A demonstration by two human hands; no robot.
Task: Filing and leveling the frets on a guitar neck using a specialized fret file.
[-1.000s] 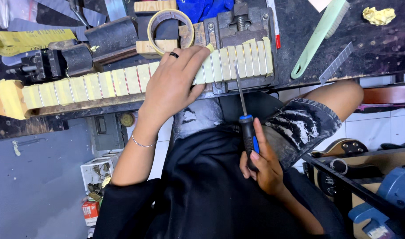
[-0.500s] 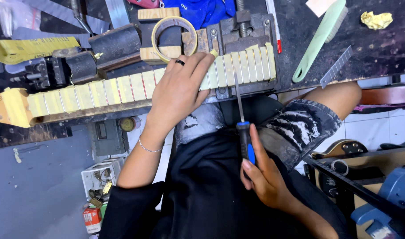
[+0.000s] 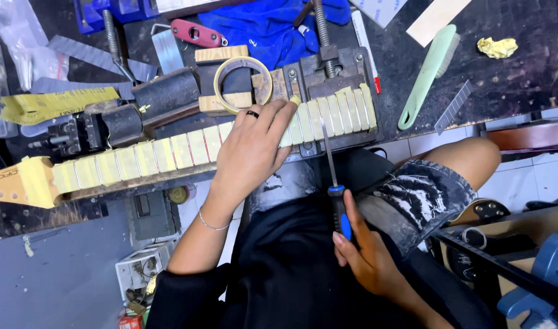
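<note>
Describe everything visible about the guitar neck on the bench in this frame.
The guitar neck lies face up, nearly level across the dark workbench, headstock at image left. It looks like pale wood; yellowish masking tape covers the fretboard between the metal frets. Its heel end sits at a metal vise. The left hand, wearing a dark ring, presses flat on it. The right hand holds a blue-handled screwdriver, tip at the neck's edge.

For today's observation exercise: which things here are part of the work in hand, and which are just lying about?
In use:
left hand pressing on taped guitar neck
right hand holding screwdriver
vise clamping the neck

Lying about:
tape roll
green brush
blue cloth
crumpled yellow scrap
</note>
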